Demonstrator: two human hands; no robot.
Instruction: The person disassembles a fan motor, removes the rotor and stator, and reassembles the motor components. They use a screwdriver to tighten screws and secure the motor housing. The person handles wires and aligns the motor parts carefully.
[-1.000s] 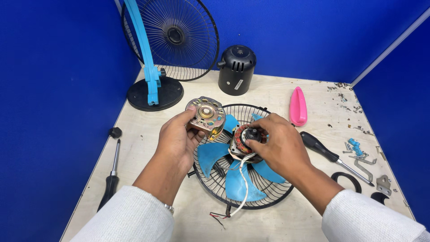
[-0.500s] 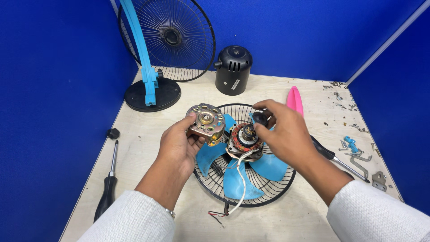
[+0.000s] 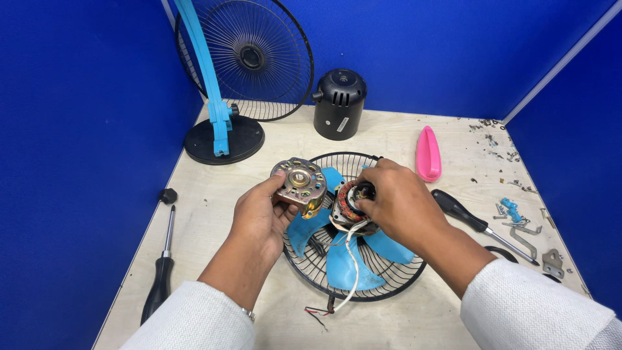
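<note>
Hands meet over the middle of the table (image 3: 214,259) in the head view, the only one here, each on one half of a fan motor taken apart. The left hand (image 3: 262,217) pinches the metal end plate (image 3: 299,185) between thumb and fingertips, tilted so its bearing face looks up toward the camera and held just clear of the other part. The right hand (image 3: 398,204) closes from above on the stator (image 3: 350,207), its copper windings showing under the fingers; the fingertips sit at the dark centre, so how tightly they grip there cannot be told.

Wires (image 3: 350,266) trail from the stator down to bare ends on the table, which keeps that part low and near the body. Both pieces hover above the blue blade (image 3: 343,259), which lies inside the front grille (image 3: 382,291) as in a shallow dish that keeps it from sliding.

Parts not in hand are pushed to the edges: the black housing (image 3: 339,104), rear grille (image 3: 246,58) and blue stand (image 3: 217,123) at the back, a pink cap (image 3: 428,152) to the right. A screwdriver (image 3: 483,223) lies near the right wrist, another screwdriver (image 3: 162,279) at the left, with a black knob (image 3: 168,195) above it. Small brackets and screws (image 3: 518,217) gather at the far right.
</note>
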